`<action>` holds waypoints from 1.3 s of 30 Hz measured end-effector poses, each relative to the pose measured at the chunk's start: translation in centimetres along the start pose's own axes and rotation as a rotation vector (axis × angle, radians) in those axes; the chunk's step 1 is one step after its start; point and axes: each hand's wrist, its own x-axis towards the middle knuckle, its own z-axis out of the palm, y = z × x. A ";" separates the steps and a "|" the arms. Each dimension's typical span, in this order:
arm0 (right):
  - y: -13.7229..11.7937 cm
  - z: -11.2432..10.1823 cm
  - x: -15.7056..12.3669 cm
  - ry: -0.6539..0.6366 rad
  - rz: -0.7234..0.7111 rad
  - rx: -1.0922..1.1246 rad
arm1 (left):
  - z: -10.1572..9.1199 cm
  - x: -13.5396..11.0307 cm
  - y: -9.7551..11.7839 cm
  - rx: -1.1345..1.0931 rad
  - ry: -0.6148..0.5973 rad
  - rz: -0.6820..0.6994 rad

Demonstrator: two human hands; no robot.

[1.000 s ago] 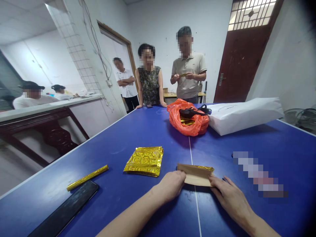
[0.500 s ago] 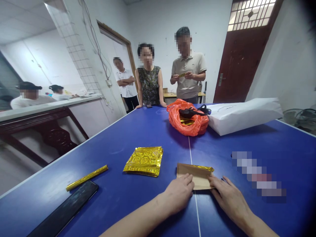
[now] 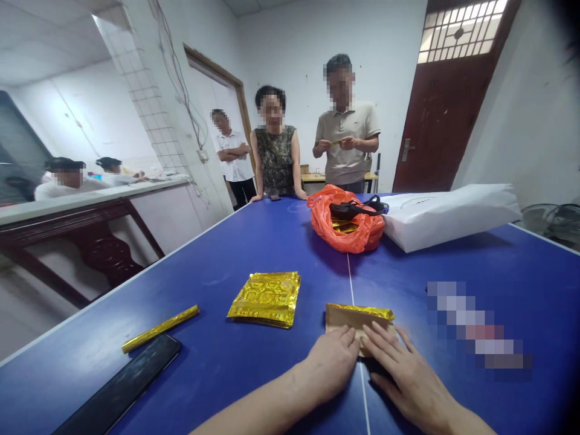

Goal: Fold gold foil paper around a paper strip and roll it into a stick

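The folded paper (image 3: 351,316) lies flat on the blue desk (image 3: 254,241), gold edge on its far side. The left hand (image 3: 330,364) and right hand (image 3: 408,377) press its near edge, fingers (image 3: 379,343) laid flat on top, gripping nothing. A stack of gold sheets (image 3: 266,297) lies nearby, to the left.

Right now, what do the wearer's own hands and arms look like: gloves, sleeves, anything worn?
The left hand and right hand are bare: no gloves, rings, watch or bracelet show. The forearms are uncovered up to the picture's edge; no sleeve is in view.
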 end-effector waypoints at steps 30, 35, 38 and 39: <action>1.7 0.7 -0.5 0.245 0.098 -0.199 | -2.5 -0.2 -2.1 0.016 -0.173 -0.155; 1.7 0.7 -0.5 0.301 0.113 -0.249 | -2.7 -0.2 -1.8 0.028 -0.188 -0.188; 1.8 0.9 -0.5 0.290 0.139 -0.270 | -2.9 -0.3 -1.6 0.043 -0.195 -0.225; 1.8 0.9 -0.6 0.281 0.149 -0.272 | -3.0 -0.3 -1.5 0.048 -0.195 -0.236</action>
